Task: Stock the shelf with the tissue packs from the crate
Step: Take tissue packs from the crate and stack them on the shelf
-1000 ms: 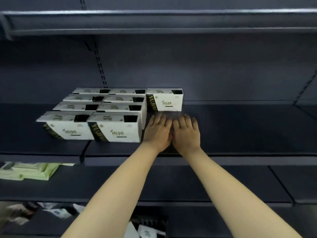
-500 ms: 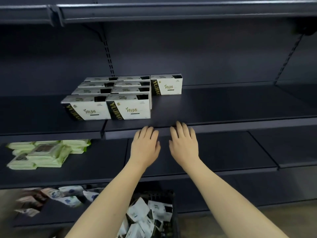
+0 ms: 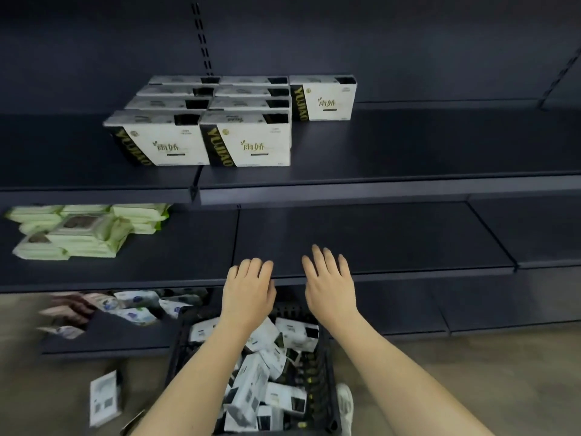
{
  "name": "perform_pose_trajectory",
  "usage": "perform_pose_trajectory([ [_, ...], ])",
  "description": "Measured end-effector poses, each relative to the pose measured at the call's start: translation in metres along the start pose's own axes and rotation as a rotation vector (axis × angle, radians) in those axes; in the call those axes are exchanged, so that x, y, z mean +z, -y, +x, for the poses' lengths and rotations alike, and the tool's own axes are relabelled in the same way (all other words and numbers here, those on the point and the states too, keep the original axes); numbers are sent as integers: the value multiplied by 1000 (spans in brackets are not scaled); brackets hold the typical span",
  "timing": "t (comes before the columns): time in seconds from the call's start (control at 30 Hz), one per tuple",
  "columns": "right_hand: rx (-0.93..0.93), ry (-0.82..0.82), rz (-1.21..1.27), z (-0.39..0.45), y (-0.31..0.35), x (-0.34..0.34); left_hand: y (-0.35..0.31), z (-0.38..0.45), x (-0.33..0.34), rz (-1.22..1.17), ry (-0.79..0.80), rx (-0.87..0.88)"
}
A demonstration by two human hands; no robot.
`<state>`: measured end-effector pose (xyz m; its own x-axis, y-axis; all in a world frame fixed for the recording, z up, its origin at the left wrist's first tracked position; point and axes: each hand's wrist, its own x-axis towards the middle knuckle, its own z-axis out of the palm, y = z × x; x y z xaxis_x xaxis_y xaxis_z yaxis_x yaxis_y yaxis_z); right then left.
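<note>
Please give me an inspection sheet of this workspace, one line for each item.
Surface: dark shelf, right part bare.
Job's things: white tissue packs in rows on the shelf; more lie jumbled in the black crate on the floor.
Clutter: green wipe packs on the lower shelf; one pack on the floor.
Hands: left hand and right hand empty, fingers relaxed, above the crate.
Cables: nothing seen.
Surroundings: mixed pouches on the bottom shelf.
</note>
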<state>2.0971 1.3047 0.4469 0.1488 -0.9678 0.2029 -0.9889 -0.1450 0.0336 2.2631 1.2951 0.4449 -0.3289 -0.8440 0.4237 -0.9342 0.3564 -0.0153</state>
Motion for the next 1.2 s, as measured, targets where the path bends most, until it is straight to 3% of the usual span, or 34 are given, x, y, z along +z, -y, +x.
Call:
perform_pose_trajectory([
  [0.37,8,339,42,-33,25,110,16,-85,90,-41,343,-140],
  [0.57,-85,549,-45,-47,26,168,25,-121,150,-67,457,-207],
  [0.87,-139,704,-50,-78,40,273,29,-179,233,-72,675,-309],
  [1.2,-215,735,-21,-115,60,322,5,-234,275,-135,909,-499],
])
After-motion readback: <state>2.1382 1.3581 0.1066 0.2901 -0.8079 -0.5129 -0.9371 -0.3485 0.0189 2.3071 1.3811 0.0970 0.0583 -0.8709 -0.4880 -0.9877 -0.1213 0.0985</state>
